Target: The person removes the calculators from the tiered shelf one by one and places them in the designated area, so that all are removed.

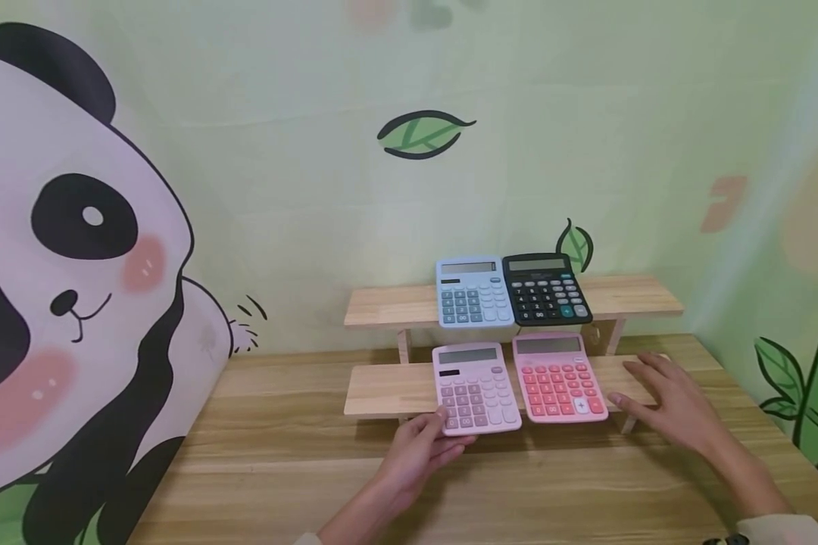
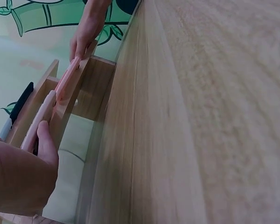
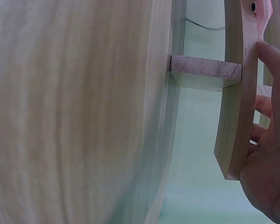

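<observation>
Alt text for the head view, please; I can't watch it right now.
A left hand pinches a lilac calculator, next to a pink calculator on the lower shelf; the right hand is at that shelf's right end. A blue calculator and a black calculator sit on the upper shelf. A panda picture fills the left.

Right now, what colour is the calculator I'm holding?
The desktop calculator is pale pink, clearest in the head view.

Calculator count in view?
4: light blue rectangular calculator and black rectangular calculator on upper wooden shelf; lilac rectangular calculator held in left hand; pink rectangular calculator on lower wooden shelf.
</observation>
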